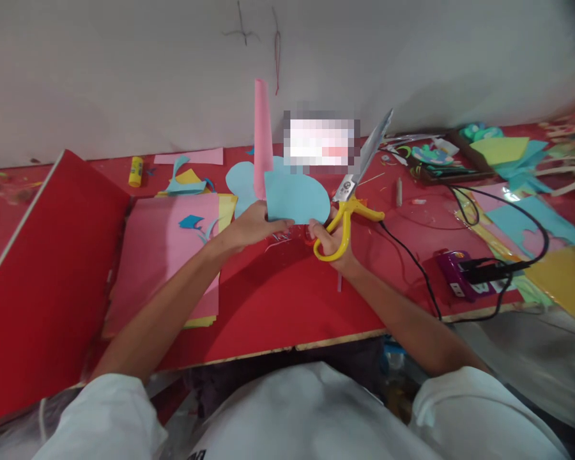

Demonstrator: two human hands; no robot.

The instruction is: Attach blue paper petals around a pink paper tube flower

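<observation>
My left hand (256,228) grips the left lower part of a light blue paper cutout (297,197) with a rounded right side. A pink paper strip (262,137) stands up just above that hand; whether the hand holds it I cannot tell. My right hand (333,239) pinches the cutout's lower right edge. Hooked on the same hand is a pair of yellow-handled scissors (359,185), blades pointing up and to the right, away from the paper. Behind the cutout shows another rounded light blue piece (242,182).
Pink sheets (163,243) lie left beside an upright red board (52,275). A yellow glue stick (135,172) stands near the wall. On the right are a purple box (462,275) with black cables, a dark tray (469,156) and coloured papers (531,220).
</observation>
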